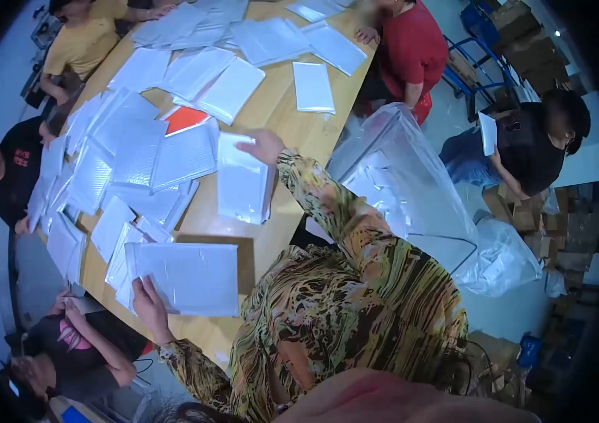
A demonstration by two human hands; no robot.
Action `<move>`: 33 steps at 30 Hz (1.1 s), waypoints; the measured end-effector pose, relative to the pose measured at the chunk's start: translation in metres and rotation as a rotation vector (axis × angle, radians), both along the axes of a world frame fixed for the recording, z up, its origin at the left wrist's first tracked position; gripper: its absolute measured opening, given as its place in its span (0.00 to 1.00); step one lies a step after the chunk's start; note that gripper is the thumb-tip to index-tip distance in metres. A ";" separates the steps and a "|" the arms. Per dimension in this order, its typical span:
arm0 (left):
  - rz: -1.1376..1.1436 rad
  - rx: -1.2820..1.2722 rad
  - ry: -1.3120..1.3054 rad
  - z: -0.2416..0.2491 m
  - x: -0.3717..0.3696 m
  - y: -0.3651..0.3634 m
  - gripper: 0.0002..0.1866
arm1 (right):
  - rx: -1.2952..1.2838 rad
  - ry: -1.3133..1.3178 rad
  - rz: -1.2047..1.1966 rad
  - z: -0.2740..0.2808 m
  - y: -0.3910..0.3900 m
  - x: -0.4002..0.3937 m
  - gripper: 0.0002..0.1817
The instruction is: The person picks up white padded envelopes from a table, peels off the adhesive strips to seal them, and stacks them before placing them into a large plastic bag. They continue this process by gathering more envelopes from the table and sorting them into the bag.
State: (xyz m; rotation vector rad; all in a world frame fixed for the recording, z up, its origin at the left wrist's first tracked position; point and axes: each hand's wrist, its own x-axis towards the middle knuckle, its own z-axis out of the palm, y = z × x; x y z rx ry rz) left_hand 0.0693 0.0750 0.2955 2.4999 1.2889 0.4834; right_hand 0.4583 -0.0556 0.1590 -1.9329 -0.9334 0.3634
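My left hand [149, 304] grips a white padded envelope [190, 278] at its lower left edge, holding it above the near end of the table. Some of its fingers lie across the envelope's face. My right hand [264, 146] reaches out over the top end of a neat stack of white envelopes [243, 187], fingers stretched out and touching the uppermost one. Left of that stack spreads a loose heap of glossy white padded envelopes [137, 151], with a red-orange piece [184, 120] showing among them.
The wooden table [282, 99] carries more envelopes [271, 39] at its far end. A large clear plastic bag [412, 180] with white pieces inside stands right of the table, near a smaller one [500, 257]. Several people surround the table; another person [539, 141] stands at right by cardboard boxes.
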 end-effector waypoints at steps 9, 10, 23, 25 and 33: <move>-0.429 -0.044 -0.032 0.056 0.072 -0.054 0.10 | 0.789 0.060 -0.010 0.209 0.004 -0.034 0.14; -0.446 -0.053 -0.038 0.061 0.077 -0.062 0.10 | 0.798 0.088 0.186 0.220 0.002 -0.043 0.14; -0.628 0.538 -0.237 0.068 0.107 -0.083 0.13 | 0.176 -0.264 1.055 0.278 0.031 -0.017 0.20; -0.639 0.643 -0.272 0.081 0.109 -0.088 0.14 | 0.155 -0.273 1.112 0.271 0.028 -0.047 0.19; -0.492 0.695 -0.416 0.076 0.123 -0.081 0.10 | 0.469 -0.406 1.046 0.294 0.028 -0.033 0.16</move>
